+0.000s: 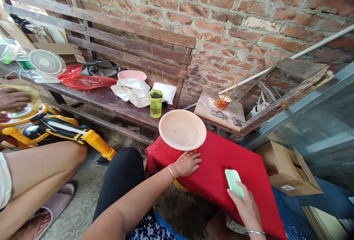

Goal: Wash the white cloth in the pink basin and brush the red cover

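My left hand [188, 164] lies on the red cloth [218, 151] with its fingers stretched out, and a gold bangle circles the wrist. Right beside it stands a pale pink basin [182, 129] with what looks like water in it; I cannot tell whether the fingertips touch its side. In my right hand [249, 205] is a mint green phone [234, 181], held by its lower end between thumb and fingers, low over the cloth or resting on it. A silver-coloured bracelet sits on that wrist.
Behind is a wooden bench [124, 109] bearing a green bottle [156, 104], a white cloth [132, 92], a red bag [83, 79] and a fan [47, 62]. A paper cup [222, 101] stands on a small board. At left, another person's hand [13, 100] is by a yellow-black toy-like object.
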A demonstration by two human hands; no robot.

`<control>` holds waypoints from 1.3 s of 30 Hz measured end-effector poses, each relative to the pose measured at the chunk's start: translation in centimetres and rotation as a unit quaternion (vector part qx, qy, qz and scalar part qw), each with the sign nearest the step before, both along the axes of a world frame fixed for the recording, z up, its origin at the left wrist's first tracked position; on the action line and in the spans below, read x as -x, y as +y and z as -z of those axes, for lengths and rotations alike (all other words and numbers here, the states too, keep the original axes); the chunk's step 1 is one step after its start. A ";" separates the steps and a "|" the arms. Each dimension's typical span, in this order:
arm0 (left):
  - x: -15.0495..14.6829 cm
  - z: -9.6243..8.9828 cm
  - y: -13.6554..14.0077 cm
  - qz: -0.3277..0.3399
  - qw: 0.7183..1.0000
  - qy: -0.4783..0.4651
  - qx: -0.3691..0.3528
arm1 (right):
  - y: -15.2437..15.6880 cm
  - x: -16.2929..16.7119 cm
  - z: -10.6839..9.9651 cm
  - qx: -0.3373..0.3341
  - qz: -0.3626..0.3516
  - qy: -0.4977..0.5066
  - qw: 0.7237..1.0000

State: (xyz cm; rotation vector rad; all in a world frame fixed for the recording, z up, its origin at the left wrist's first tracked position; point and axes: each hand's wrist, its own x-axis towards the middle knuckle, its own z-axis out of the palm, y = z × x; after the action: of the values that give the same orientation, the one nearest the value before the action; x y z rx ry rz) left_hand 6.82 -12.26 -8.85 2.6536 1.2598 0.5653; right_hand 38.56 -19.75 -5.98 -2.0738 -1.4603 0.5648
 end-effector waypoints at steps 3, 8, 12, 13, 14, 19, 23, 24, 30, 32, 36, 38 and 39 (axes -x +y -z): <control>2.2 -1.0 -1.0 0.010 1.000 -0.001 -0.022 | 0.0 1.4 -0.3 0.018 0.013 -0.014 1.000; 5.4 -4.9 -3.3 -0.029 0.999 -0.011 -0.022 | -1.4 10.2 -0.8 -0.016 -0.120 -0.040 0.992; 5.5 -6.4 -3.9 -0.076 0.994 0.061 0.044 | -1.4 16.5 -1.0 -0.041 -0.247 -0.088 0.964; 5.4 -6.3 -3.9 -0.094 0.990 0.078 0.065 | -1.1 16.7 -1.1 -0.041 -0.253 -0.099 0.962; 5.4 -6.1 -3.9 -0.112 0.986 0.089 0.086 | -0.7 16.3 -1.1 -0.034 -0.245 -0.109 0.963; 6.0 -5.0 -3.0 -0.150 0.972 0.090 0.155 | 0.2 9.5 -1.4 0.059 -0.093 -0.135 0.985; 6.6 -5.4 -2.0 -0.132 0.961 0.104 0.220 | -0.8 9.5 -1.6 0.062 -0.051 -0.149 0.986; 6.6 -5.6 -1.7 -0.128 0.959 0.106 0.228 | -1.0 10.8 -1.5 0.052 -0.067 -0.150 0.985; 6.5 -6.4 -1.1 -0.122 0.958 0.105 0.236 | -1.3 15.4 -1.6 0.026 -0.168 -0.157 0.973; 6.6 -6.6 -1.2 -0.121 0.959 0.102 0.233 | -1.2 13.3 -1.9 0.053 -0.136 -0.175 0.974; 6.9 -6.9 -1.3 -0.122 0.959 0.099 0.236 | -0.8 8.2 -2.8 0.092 -0.040 -0.178 0.979; 6.9 -7.0 -1.3 -0.123 0.960 0.097 0.234 | -0.4 8.1 -3.2 0.087 -0.023 -0.168 0.982; 6.8 -7.0 -1.3 -0.124 0.960 0.096 0.232 | -0.1 8.9 -3.3 0.078 -0.031 -0.164 0.983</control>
State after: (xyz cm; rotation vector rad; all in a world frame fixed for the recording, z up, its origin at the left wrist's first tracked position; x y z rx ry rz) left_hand 0.02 -13.59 -1.89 2.2131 1.5651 0.0215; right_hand 29.68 -19.88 -2.72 -2.3359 -1.7175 0.3828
